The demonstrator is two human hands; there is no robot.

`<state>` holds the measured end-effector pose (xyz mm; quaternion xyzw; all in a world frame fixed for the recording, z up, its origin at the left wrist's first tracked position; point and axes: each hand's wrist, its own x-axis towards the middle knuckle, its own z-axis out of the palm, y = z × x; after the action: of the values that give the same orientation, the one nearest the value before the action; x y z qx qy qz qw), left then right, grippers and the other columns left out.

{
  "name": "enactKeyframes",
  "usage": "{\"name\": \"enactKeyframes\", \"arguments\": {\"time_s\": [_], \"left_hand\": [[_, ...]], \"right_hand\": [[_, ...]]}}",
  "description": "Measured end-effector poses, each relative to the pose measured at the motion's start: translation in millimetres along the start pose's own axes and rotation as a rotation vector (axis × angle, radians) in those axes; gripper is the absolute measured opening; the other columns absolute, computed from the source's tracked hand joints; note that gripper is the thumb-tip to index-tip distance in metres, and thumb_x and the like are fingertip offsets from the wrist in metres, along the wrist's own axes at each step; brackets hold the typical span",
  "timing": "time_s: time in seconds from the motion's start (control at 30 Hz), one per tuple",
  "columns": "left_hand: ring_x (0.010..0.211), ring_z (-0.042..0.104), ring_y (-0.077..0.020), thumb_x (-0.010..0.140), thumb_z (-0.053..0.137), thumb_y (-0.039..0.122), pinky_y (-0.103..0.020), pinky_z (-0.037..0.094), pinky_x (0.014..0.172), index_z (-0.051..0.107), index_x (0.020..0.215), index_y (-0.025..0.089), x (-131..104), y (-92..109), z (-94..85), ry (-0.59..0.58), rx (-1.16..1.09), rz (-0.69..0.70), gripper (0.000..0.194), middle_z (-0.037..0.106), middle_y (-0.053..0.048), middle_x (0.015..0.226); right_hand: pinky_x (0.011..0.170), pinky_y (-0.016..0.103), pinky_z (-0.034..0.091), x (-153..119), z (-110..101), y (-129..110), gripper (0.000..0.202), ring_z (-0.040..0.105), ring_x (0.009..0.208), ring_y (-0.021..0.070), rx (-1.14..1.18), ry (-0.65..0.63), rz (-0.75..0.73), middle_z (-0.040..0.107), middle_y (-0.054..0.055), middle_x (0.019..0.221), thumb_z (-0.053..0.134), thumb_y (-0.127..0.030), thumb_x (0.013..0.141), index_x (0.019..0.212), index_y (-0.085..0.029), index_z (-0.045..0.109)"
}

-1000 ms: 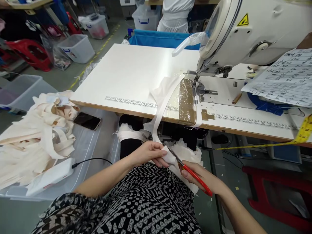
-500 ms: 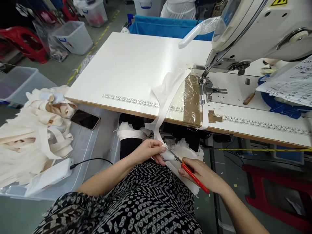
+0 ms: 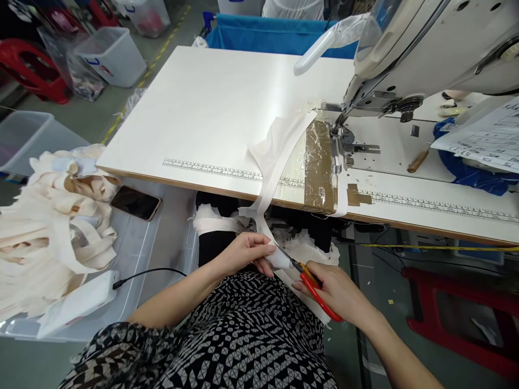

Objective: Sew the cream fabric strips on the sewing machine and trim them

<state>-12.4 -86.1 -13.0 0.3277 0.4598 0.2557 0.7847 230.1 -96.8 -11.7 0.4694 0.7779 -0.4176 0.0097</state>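
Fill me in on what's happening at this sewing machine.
A person sits at the white worktable, left hand pinching a pale fabric strip that trails off the tabletop. The right hand holds red-handled scissors, blades at the strip beside the left fingers. The sewing machine stands behind, untouched by either hand.

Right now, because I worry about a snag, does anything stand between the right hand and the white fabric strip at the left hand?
Only the red-handled metal scissors in the right hand; their blades point toward the white fabric strip by the left hand. Nothing else visible stands between them.
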Motion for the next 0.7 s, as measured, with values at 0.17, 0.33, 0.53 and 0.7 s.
{"name": "enactKeyframes", "arguments": {"time_s": [0.17, 0.33, 0.53, 0.7], "left_hand": [[0.053, 0.070, -0.0178, 0.072, 0.074, 0.055, -0.020, 0.049, 0.050, 0.061, 0.076, 0.013, 0.2, 1.3, 0.2, -0.028, -0.008, -0.008, 0.044, 0.070, -0.006, 0.058], [0.052, 0.069, -0.0176, 0.072, 0.074, 0.055, -0.020, 0.049, 0.050, 0.060, 0.077, 0.013, -1.0, 1.2, -1.6, -0.035, -0.004, 0.000, 0.044, 0.070, -0.005, 0.057], [0.050, 0.068, -0.0170, 0.071, 0.075, 0.056, -0.019, 0.047, 0.048, 0.059, 0.074, 0.014, -1.3, 1.1, -1.0, -0.033, -0.017, -0.002, 0.045, 0.069, -0.005, 0.055], [0.050, 0.068, -0.0178, 0.071, 0.075, 0.054, -0.020, 0.048, 0.049, 0.058, 0.072, 0.014, -0.7, 0.9, 1.3, -0.040, -0.028, -0.012, 0.043, 0.068, -0.005, 0.055]], "right_hand": [[0.053, 0.028, 0.027, 2.3, -5.9, -7.6, 0.042, 0.047, 0.055, 0.0167, -0.053, -0.009, -0.037, 0.055, 0.000, 0.065, 0.040, -0.060, 0.093, 0.072, -0.024, 0.034], [0.052, 0.028, 0.027, 5.1, -5.0, -10.9, 0.040, 0.046, 0.054, 0.0159, -0.048, 0.011, -0.063, 0.054, -0.001, 0.064, 0.042, -0.057, 0.094, 0.072, -0.024, 0.034], [0.051, 0.028, 0.026, 3.4, -0.8, -8.4, 0.046, 0.044, 0.053, 0.0149, -0.030, 0.011, -0.033, 0.053, 0.000, 0.061, 0.041, -0.061, 0.093, 0.068, -0.024, 0.032], [0.050, 0.027, 0.025, 1.7, 2.7, -6.0, 0.049, 0.041, 0.050, 0.0137, -0.049, 0.052, -0.012, 0.052, 0.000, 0.059, 0.039, -0.066, 0.092, 0.067, -0.024, 0.032]]}}
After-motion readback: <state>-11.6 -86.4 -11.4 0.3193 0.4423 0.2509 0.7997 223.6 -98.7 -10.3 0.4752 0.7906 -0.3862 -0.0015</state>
